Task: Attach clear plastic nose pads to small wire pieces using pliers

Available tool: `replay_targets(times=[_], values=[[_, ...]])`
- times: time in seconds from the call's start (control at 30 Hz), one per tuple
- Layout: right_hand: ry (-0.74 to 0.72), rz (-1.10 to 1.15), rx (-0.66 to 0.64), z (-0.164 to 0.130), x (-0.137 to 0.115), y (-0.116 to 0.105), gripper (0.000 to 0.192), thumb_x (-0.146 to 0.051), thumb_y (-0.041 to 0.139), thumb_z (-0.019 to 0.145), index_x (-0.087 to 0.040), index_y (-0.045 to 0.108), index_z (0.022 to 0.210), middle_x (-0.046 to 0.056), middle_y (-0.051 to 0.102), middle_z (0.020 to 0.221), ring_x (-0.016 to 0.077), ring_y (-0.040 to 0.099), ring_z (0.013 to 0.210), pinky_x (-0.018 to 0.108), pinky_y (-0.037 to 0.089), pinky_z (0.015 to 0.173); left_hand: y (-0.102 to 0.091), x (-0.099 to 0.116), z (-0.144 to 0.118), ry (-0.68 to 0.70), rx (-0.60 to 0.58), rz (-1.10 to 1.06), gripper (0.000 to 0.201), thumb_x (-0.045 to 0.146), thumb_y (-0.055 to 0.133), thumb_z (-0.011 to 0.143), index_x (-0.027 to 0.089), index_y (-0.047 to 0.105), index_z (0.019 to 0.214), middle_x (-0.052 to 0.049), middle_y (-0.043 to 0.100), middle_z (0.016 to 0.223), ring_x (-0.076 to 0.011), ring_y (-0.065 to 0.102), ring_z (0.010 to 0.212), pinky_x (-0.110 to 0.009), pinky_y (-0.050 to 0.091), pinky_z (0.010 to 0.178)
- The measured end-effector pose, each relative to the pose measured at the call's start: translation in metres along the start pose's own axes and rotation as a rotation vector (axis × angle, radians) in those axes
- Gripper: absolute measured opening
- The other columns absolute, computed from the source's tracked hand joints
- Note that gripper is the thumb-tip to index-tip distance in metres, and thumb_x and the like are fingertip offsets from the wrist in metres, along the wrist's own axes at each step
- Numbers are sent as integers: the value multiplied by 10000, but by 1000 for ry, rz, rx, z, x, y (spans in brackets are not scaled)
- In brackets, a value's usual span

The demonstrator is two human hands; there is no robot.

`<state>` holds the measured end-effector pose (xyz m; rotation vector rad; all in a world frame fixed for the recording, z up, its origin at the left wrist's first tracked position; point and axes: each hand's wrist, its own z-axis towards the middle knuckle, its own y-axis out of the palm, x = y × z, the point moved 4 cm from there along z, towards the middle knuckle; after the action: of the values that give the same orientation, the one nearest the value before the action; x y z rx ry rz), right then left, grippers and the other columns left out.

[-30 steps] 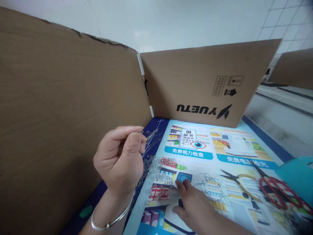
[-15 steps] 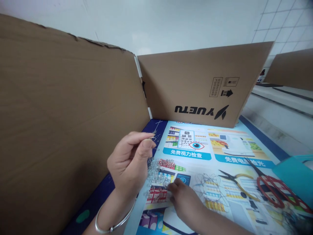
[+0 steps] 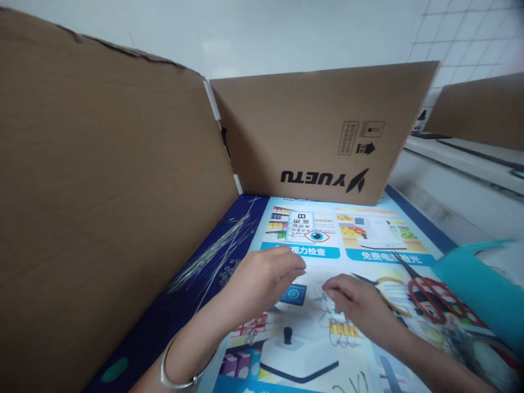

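My left hand (image 3: 264, 278), with a silver bangle (image 3: 180, 376) on the wrist, hovers low over the printed poster mat (image 3: 368, 234) with thumb and forefinger pinched on a thin wire (image 3: 308, 274). My right hand (image 3: 356, 303) is close beside it, fingertips curled toward the left hand; what it pinches is too small and blurred to see. Loose wire loops (image 3: 341, 335) lie on the mat under the right hand. A bundle of straight thin wires (image 3: 213, 256) lies on the mat's dark blue edge, to the left. Clear beads (image 3: 252, 327) show beneath my left forearm.
Cardboard walls stand at the left (image 3: 102, 191) and at the back (image 3: 319, 136). Yellow-handled pliers (image 3: 387, 286) and red-handled scissors (image 3: 434, 297) lie at the right, next to a teal sheet (image 3: 478, 284). A tangle of dark wire (image 3: 470, 341) sits at the lower right.
My left hand has dropped from in front of the cardboard down to the mat and moved right. My right hand left the bead pile and came up to meet it. The view has shifted.
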<state>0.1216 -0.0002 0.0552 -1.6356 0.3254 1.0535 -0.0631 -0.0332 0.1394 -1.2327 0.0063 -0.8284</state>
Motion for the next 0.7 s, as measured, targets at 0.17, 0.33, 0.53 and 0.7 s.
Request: replay_targets(times=[0.17,0.33,0.53,0.7], values=[[28,60,17,-17,5,-42,171,-301,463,834,-220,613,854,-9,609,780,125,552,653,228,413,586,41,15,17,24,-192,46,169,204,450,879,205,620,876,-18,628,803,-152,581,743,-253,434,661],[-35,49,2,-24,-5,-46,135,-274,518,809,-220,633,854,-11,611,786,132,547,733,221,398,631,55,37,41,48,-248,43,119,213,451,872,208,570,857,4,631,809,-153,580,721,-244,402,603],[-60,75,35,-28,-6,-50,62,-231,566,748,-187,589,712,-18,553,710,113,499,653,206,370,569,61,52,54,66,-293,-36,124,148,457,842,203,555,790,30,611,747,-119,553,683,-214,389,609],[-31,167,-25,-30,-2,-52,110,-271,529,772,-184,581,728,-28,530,651,100,447,588,194,334,500,62,57,57,96,-313,-41,124,141,472,831,196,562,766,25,606,725,-119,552,680,-208,385,597]])
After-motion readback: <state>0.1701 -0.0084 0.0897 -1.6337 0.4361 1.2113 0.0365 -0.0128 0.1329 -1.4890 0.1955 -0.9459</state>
